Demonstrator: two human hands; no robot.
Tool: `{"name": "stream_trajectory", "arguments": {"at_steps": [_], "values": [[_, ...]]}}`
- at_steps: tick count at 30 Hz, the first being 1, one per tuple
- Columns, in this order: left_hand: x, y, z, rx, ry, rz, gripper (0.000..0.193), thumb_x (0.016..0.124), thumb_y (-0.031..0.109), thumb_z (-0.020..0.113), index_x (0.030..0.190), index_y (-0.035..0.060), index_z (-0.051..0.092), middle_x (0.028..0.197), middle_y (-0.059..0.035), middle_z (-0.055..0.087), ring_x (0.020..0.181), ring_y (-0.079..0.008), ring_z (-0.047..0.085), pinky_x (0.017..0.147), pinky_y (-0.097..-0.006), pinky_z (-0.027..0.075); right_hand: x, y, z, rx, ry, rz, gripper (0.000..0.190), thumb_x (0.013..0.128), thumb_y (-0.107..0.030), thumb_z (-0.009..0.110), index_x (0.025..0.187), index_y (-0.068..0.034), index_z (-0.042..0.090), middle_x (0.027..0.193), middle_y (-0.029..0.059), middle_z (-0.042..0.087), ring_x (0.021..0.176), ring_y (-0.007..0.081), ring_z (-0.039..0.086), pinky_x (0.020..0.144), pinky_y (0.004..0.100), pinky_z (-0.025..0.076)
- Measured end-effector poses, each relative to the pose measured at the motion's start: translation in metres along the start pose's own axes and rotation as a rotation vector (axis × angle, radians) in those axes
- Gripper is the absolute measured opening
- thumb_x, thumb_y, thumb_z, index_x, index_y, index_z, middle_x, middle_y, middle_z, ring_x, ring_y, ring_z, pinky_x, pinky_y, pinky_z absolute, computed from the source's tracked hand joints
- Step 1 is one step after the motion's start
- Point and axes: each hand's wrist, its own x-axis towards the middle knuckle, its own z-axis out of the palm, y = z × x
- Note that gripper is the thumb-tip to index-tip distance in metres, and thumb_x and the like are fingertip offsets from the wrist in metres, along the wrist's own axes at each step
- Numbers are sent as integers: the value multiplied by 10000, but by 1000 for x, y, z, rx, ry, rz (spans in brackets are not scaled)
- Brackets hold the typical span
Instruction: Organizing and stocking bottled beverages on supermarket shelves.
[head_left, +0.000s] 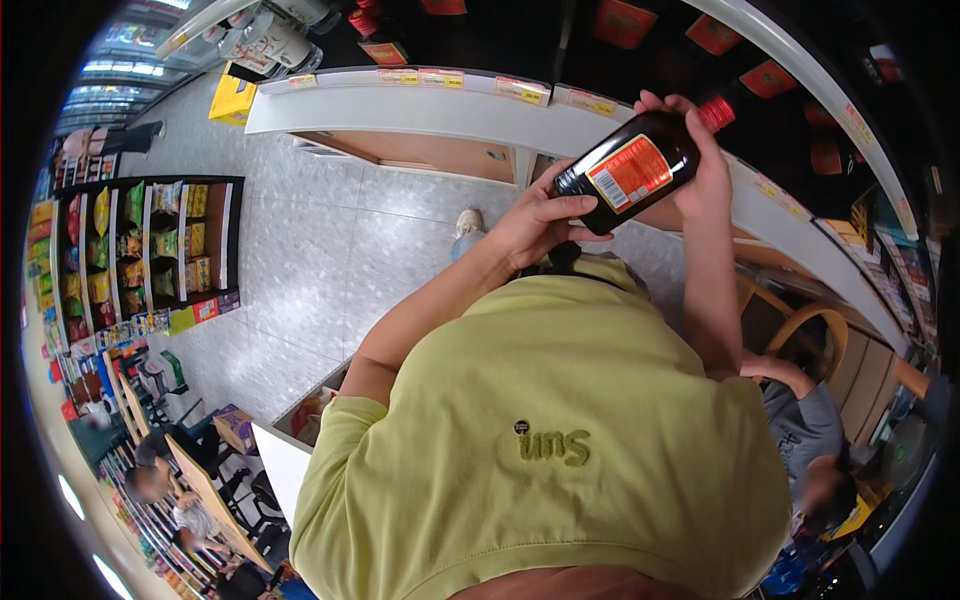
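A dark glass bottle (649, 161) with a red cap and an orange-red label lies tilted between my two hands, in front of a shelf. My left hand (551, 214) grips its base, the thumb resting on the glass near the label. Around the bottle's shoulder, just below the cap, my right hand (701, 154) is closed, with fingertips showing over the upper side. The label faces up towards me and bears writing and a printed code. Similar red-labelled bottles (382, 49) stand on the dark shelf beyond, and clear glass bottles (277, 41) are at its left end.
A white shelf edge (450, 101) with price tags curves ahead. Snack racks (135, 255) stand left. An open-topped white bin or cabinet (281, 450) is near my left side. A person in grey (810, 427) is close on the right, beside a wooden chair (832, 322); others sit lower left.
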Motion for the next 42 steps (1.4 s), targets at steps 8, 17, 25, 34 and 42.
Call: {"name": "stream_trajectory", "arguments": {"at_steps": [8, 17, 25, 34, 42], "values": [[-4, 2, -6, -30, 143, -64, 615, 943, 592, 484, 1343, 125, 475, 1228, -70, 603, 1137, -214, 594, 865, -441, 522, -20, 29, 39, -132, 56, -141, 138, 998, -167, 497, 1060, -50, 533, 1248, 208, 585, 1186, 274, 557, 1042, 418, 428], [-13, 19, -42, -197, 266, -113, 500, 922, 570, 527, 1024, 92, 631, 729, -54, 679, 464, -170, 612, 318, -229, 418, -10, 28, 79, -702, -497, -211, 673, 658, -133, 878, 1241, -55, 550, 1340, 128, 526, 1232, 216, 504, 1060, 363, 362], [-23, 14, -77, -400, 40, -337, 546, 969, 517, 398, 1147, 44, 604, 798, -176, 627, 490, -209, 598, 346, -251, 477, 18, 49, 93, -795, -683, 214, 552, 653, 56, 818, 1143, -33, 580, 1147, 75, 623, 1071, 182, 608, 929, 337, 512], [-35, 50, -89, -373, 85, -173, 756, 930, 662, 408, 1260, -7, 528, 964, -220, 675, 546, -234, 675, 430, -236, 565, 49, 76, 98, -796, -498, 53, 663, 665, 21, 837, 1247, -48, 527, 1089, 33, 631, 1004, 137, 608, 897, 307, 487], [-65, 22, -124, -440, 287, -91, 491, 999, 446, 449, 1225, 20, 543, 1007, -122, 685, 645, -162, 682, 412, -191, 514, 108, 90, 123, -789, -206, 7, 489, 724, -60, 812, 1148, 15, 580, 1063, 70, 663, 962, 141, 630, 873, 284, 498]]}}
